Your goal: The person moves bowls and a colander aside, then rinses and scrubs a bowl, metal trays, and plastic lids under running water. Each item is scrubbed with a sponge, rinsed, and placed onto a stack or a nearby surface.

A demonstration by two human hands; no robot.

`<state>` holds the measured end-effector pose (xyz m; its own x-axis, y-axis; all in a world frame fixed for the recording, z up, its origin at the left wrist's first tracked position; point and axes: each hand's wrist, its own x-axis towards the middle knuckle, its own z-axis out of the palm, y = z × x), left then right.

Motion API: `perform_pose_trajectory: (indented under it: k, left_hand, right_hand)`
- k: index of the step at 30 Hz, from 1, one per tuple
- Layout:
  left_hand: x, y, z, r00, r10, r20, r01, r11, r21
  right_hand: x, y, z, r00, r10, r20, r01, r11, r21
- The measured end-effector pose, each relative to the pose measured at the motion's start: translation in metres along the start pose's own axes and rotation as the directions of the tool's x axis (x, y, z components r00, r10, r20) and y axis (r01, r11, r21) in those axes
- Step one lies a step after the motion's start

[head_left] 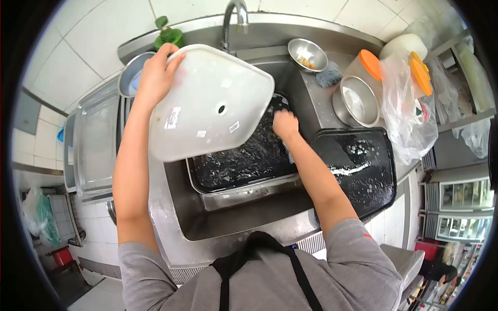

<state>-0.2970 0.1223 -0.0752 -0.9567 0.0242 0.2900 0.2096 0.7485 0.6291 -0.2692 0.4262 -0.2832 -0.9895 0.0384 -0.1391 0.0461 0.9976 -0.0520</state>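
Observation:
My left hand (160, 72) grips the upper left edge of a pale plastic lid (199, 98), its fingers closed over the rim. The lid is tilted above the sink; it has rounded corners, a small round hole and several stickers. My right hand (286, 124) is closed in a fist over the black tray (244, 166) in the sink (202, 223), just right of the lid. Whatever that fist may hold is hidden. Water ripples in the black tray, and the lid covers part of it.
A tap (242, 18) rises behind the sink. On the right are a wet black tray (358, 181), a metal bowl with food scraps (307, 54), a larger metal bowl (356, 101), orange-lidded containers (370, 65) and a plastic bag (402, 109). Metal trays (96, 150) stand left.

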Motion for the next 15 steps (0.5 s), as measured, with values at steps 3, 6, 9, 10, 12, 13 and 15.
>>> perform_pose_trajectory:
  k: [3, 6, 9, 10, 12, 13, 15]
  left_hand:
    - [-0.022, -0.018, -0.028, 0.959, 0.211, -0.189, -0.207, 0.977, 0.041]
    - [-0.048, -0.043, -0.054, 0.977, -0.072, -0.198, 0.053, 0.993, -0.103]
    - [-0.062, -0.086, -0.061, 0.951, -0.24, -0.195, 0.219, 0.968, -0.123]
    - [-0.065, -0.094, -0.062, 0.946, -0.276, -0.173, 0.253, 0.957, -0.14]
    - [-0.066, -0.112, -0.054, 0.963, -0.194, -0.185, 0.169, 0.975, -0.142]
    - [-0.063, -0.111, -0.055, 0.959, -0.209, -0.19, 0.184, 0.973, -0.138]
    - [-0.047, -0.1, -0.048, 0.98, -0.198, -0.027, 0.191, 0.969, -0.157]
  right_hand:
    - [0.054, -0.045, -0.053, 0.836, -0.178, -0.519, 0.387, 0.861, 0.329]
    - [0.105, -0.116, -0.08, 0.65, -0.295, -0.701, 0.575, 0.794, 0.2]
    - [0.141, -0.178, -0.075, 0.647, -0.402, -0.648, 0.493, 0.869, -0.047]
    - [0.148, -0.192, -0.07, 0.733, -0.453, -0.508, 0.434, 0.886, -0.164]
    - [0.148, -0.204, -0.082, 0.825, -0.563, -0.041, 0.518, 0.783, -0.344]
    - [0.15, -0.203, -0.082, 0.766, -0.631, 0.123, 0.61, 0.655, -0.446]
    - [0.153, -0.207, -0.083, 0.694, -0.678, 0.243, 0.71, 0.587, -0.388]
